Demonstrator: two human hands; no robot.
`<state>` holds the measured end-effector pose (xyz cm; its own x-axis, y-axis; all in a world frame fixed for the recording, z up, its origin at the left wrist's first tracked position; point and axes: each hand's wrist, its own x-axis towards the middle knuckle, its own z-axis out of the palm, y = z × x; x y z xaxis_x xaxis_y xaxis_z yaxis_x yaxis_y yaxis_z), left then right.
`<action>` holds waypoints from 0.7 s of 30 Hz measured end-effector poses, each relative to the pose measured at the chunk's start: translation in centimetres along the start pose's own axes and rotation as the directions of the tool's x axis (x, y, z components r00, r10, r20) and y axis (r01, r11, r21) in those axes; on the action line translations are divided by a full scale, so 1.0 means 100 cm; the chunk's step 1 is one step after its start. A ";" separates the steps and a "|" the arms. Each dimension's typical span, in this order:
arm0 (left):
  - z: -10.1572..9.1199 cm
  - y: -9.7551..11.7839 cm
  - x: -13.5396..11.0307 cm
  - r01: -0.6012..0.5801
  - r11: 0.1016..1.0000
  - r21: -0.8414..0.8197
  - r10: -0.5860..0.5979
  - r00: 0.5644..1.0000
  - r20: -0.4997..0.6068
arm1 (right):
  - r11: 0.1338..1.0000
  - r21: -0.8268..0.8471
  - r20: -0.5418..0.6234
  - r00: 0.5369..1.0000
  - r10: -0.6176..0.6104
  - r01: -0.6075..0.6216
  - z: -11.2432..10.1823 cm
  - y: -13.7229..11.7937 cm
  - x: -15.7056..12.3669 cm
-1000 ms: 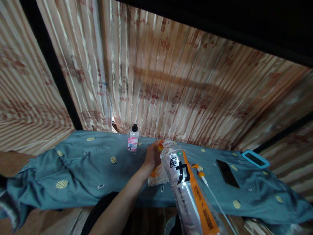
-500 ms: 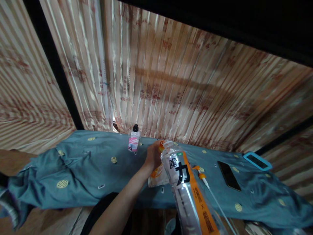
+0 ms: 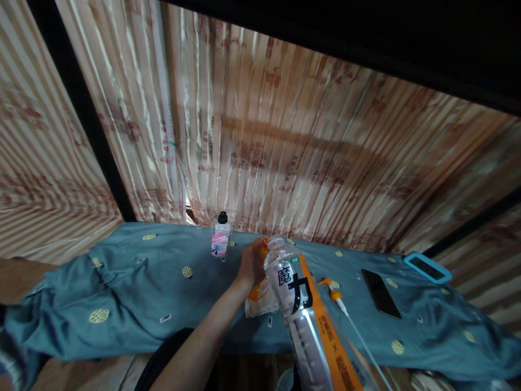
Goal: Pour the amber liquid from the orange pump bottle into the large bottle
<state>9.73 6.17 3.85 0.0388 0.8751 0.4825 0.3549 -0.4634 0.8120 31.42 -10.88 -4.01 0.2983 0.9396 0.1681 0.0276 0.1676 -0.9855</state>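
Note:
My left hand [image 3: 251, 264] is closed around the orange upper part of a white-and-orange container [image 3: 262, 304] standing on the cloth. A large clear plastic drink bottle [image 3: 303, 304] with a silver-and-orange label tilts in front of it, its uncapped mouth beside the container's orange top. Whether the two touch, I cannot tell. The drink bottle is held up from its lower end; only a skin-coloured sliver of my right hand [image 3: 361, 355] shows behind its right edge. To the right lies an orange-and-white pump head [image 3: 337, 297] with a long tube.
A small clear bottle [image 3: 220, 241] with a black cap and pink label stands at the back. A dark phone [image 3: 381, 293] and a light-blue framed device [image 3: 428, 267] lie on the right. A grey-green patterned cloth [image 3: 134, 293] covers the surface; a striped curtain [image 3: 260, 136] hangs behind.
The drink bottle has shifted slightly left in view, its mouth staying beside the container's top. My left hand keeps its grip. The camera view has moved a little.

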 end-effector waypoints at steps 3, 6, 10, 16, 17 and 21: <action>0.001 -0.004 0.000 0.017 1.000 0.000 -0.017 1.000 -0.005 | 0.999 0.026 0.020 0.999 0.040 -0.041 -0.009 0.035 0.027; 0.002 -0.007 0.000 0.014 1.000 0.007 -0.014 1.000 -0.004 | 0.997 0.042 0.025 0.997 0.067 -0.068 -0.017 0.058 0.030; 0.002 -0.009 0.000 -0.006 1.000 0.018 0.006 1.000 -0.008 | 0.995 0.063 0.007 0.997 0.076 -0.076 -0.023 0.072 0.024; 0.003 -0.013 0.000 -0.021 1.000 0.006 0.021 1.000 -0.022 | 0.993 0.063 0.042 0.994 0.096 -0.099 -0.018 0.072 0.025; 0.003 -0.013 -0.001 -0.023 1.000 0.005 0.023 0.999 -0.028 | 0.993 0.062 0.042 0.994 0.098 -0.100 -0.017 0.070 0.025; 0.002 -0.010 -0.001 -0.012 1.000 -0.019 0.012 1.000 -0.026 | 0.995 0.055 0.027 0.996 0.085 -0.087 -0.007 0.047 0.025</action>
<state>9.52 6.55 2.88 0.0188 0.8657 0.5002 0.3369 -0.4765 0.8120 32.99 -7.92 -8.22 0.2738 0.9581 0.0838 -0.0508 0.1014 -0.9935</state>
